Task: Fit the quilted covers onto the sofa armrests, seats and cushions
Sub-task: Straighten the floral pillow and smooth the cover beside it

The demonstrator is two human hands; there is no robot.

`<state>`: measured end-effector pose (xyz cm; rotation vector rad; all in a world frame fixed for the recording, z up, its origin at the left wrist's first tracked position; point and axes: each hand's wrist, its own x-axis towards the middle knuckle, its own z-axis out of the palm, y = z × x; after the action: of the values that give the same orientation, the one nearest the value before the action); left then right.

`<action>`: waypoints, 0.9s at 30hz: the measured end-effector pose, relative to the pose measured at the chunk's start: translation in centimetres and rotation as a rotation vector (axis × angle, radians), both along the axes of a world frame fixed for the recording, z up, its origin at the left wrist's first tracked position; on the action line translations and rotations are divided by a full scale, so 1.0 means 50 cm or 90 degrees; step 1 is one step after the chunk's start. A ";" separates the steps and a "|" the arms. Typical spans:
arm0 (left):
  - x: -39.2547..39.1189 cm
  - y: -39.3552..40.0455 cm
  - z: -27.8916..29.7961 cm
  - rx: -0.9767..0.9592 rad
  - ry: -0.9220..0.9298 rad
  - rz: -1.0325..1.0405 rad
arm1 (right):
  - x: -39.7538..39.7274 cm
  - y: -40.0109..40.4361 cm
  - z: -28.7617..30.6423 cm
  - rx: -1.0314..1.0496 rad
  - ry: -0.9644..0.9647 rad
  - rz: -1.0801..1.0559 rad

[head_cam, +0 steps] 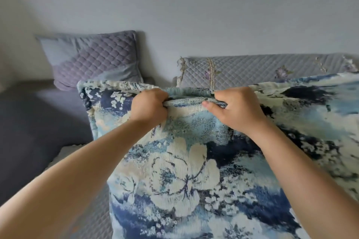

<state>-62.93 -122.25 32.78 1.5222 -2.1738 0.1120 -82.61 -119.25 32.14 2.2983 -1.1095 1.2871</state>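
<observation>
A large cushion in a blue and white floral cover [174,170] stands upright in front of me on the sofa. My left hand [148,105] grips the top edge of the cover, fingers curled over the seam. My right hand [236,109] pinches the same top edge a little to the right, thumb pointing left along the opening. Between the hands the edge is bunched and folded. A second cushion with the same floral print [320,103] leans behind it at the right.
A purple quilted cushion [93,60] leans against the wall at the back left. A grey quilted cover with embroidered flowers [252,70] lies over the sofa back at the right. The dark grey sofa seat [35,122] stretches away on the left.
</observation>
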 end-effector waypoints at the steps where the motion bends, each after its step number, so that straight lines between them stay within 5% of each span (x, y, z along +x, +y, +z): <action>1: 0.022 0.005 0.008 -0.009 0.016 -0.007 | 0.016 0.002 0.009 -0.005 0.004 0.007; 5: 0.219 0.035 0.045 -0.105 0.099 -0.061 | 0.185 -0.007 0.043 -0.017 0.023 0.090; 13: 0.602 -0.015 0.096 -0.196 0.130 0.043 | 0.567 -0.098 0.105 -0.019 -0.008 0.163; 17: 0.707 -0.044 0.128 -0.197 0.245 0.084 | 0.691 -0.157 0.125 -0.012 -0.020 0.210; 27: 0.925 -0.283 0.134 -0.187 0.258 0.147 | 0.921 -0.387 0.116 -0.063 -0.063 0.221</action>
<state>-16.71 -136.43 39.50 1.4708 -1.5873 0.1742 -36.53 -138.62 37.95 2.4471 -0.6731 1.5556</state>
